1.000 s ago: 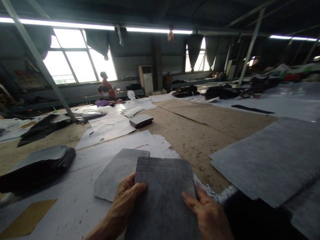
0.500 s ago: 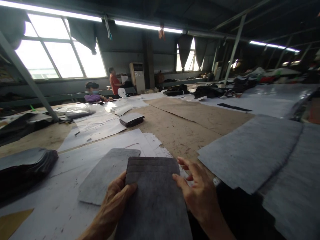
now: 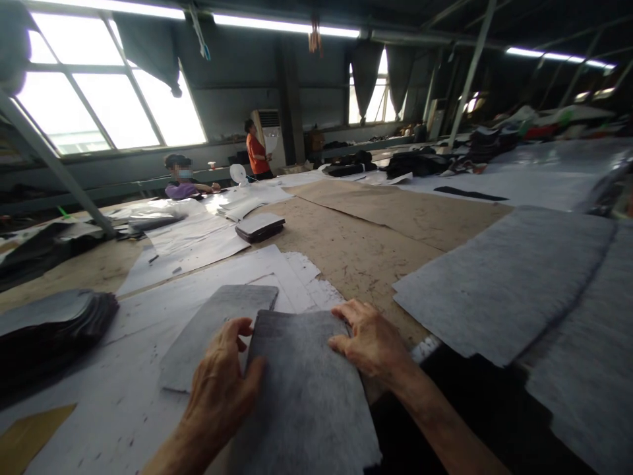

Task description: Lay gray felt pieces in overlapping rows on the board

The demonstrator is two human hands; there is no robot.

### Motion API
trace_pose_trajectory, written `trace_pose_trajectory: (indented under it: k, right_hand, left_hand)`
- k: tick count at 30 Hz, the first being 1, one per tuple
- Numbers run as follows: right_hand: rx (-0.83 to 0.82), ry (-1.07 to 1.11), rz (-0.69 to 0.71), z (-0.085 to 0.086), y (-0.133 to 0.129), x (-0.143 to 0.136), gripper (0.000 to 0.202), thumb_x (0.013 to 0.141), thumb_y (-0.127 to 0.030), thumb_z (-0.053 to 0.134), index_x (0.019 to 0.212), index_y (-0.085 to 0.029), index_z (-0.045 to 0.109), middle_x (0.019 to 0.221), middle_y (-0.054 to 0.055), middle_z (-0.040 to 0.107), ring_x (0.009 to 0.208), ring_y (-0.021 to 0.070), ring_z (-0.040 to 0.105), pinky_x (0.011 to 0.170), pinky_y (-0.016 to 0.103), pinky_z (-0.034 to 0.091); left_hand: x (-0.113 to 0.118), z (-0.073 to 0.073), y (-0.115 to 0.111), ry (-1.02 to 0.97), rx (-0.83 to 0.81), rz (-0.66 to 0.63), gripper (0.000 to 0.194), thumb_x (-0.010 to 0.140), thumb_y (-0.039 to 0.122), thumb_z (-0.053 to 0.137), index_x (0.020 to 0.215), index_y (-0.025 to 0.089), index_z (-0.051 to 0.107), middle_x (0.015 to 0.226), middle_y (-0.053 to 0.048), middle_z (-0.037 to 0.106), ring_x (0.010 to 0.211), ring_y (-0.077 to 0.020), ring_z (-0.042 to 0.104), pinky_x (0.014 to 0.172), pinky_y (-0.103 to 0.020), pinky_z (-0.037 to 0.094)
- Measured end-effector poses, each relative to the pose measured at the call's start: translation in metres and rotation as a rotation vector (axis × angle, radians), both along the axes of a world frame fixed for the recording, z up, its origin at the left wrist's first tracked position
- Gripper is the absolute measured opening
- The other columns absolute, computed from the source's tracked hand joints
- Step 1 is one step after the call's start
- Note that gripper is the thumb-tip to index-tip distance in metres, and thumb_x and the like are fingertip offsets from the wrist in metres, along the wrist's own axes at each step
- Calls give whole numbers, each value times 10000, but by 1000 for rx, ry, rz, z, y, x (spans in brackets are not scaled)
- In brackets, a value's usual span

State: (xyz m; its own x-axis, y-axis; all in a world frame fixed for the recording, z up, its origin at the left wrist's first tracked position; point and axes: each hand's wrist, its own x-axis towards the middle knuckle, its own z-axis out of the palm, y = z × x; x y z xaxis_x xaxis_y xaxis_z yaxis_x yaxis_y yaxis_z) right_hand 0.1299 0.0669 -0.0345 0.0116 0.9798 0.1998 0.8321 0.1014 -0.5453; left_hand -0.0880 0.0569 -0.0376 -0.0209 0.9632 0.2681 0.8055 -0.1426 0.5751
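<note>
A grey felt-like fabric stack, cut in panels, lies in front of me at the bottom middle. My left hand is at its left edge, thumb apart from the curled fingers, the thumb tip by the edge. Across the stack's far right corner, my right hand has its thumb on top and its fingers over the far edge; the fingertips' undersides are hidden. Partly behind my left hand is a second grey fabric stack, lying at a slant on white paper.
A dark fabric pile stands at left, a smaller stack farther back. Large grey sheets lie at right, brown paper mid-table. Beyond are a seated person, a standing person in orange and a white fan.
My right hand has moved left onto the stack's far corner. My left hand has loosened, its thumb shifting off the top toward the edge. The stack's top looks lighter. The standing person has moved right.
</note>
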Motion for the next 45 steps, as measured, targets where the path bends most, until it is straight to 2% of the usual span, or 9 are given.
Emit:
trace_pose_trajectory:
  k: [4,10,13,18,25,28,31,37,45]
  right_hand:
    - [-59,-2,27,5,8,3,304,588,-196,590,889,-203,635,886,22,604,816,178,547,654,258,387]
    - [-106,30,10,7,12,2,193,551,-178,584,742,-205,578,738,-15,575,656,144,520,550,241,332]
    - [-84,101,12,4,8,0,118,557,-149,564,657,-201,528,698,-25,549,644,131,498,545,234,324]
    - [-53,247,37,-4,3,-2,105,584,-116,538,604,-204,485,598,-47,516,588,120,475,542,237,318]
    - [24,246,68,-8,0,-1,104,613,-97,508,609,-201,509,648,-25,543,636,136,497,592,247,344]
    - [42,210,63,-10,-1,-2,119,623,-87,493,611,-203,515,660,-18,550,647,138,505,600,246,350]
    - [-9,171,-5,-8,-2,-4,83,628,-129,532,642,-209,521,646,-24,564,636,137,514,587,244,346]
    - [-150,35,-204,4,-1,-5,85,681,-308,582,702,-226,572,660,-22,618,617,139,547,542,237,317]
    - [-246,-80,-302,9,-1,-7,257,782,-335,484,558,-222,540,521,-28,553,522,123,505,484,234,263]
  left_hand:
    - [-9,2,10,213,112,-209,374,718,269,513,1081,193,473,1148,-110,515,1036,-283,488,843,-423,394]
    - [-2,23,53,326,-84,-547,389,731,275,538,1111,201,509,1090,-79,571,1007,-250,493,871,-405,355]
    - [5,30,69,362,-182,-599,379,659,244,596,1035,211,559,986,-49,605,952,-242,491,802,-362,372]
    - [8,31,79,399,-178,-627,360,596,250,655,950,227,596,917,-31,562,925,-239,466,766,-348,367]
    - [7,26,79,308,-128,-721,547,629,254,667,1155,319,529,1075,-34,509,1029,-244,410,865,-403,300]
    - [9,26,78,346,-132,-694,319,596,211,673,906,284,646,1000,3,571,1007,-236,424,864,-388,271]
    - [4,27,79,368,-163,-589,185,577,293,684,741,221,638,854,-4,583,906,-226,466,772,-341,307]
    - [-14,23,73,298,-305,-326,276,668,473,543,684,201,587,706,2,528,674,-166,478,598,-272,324]
    - [-16,15,72,206,-389,-224,275,644,424,499,522,184,444,680,21,465,695,-161,463,626,-270,318]
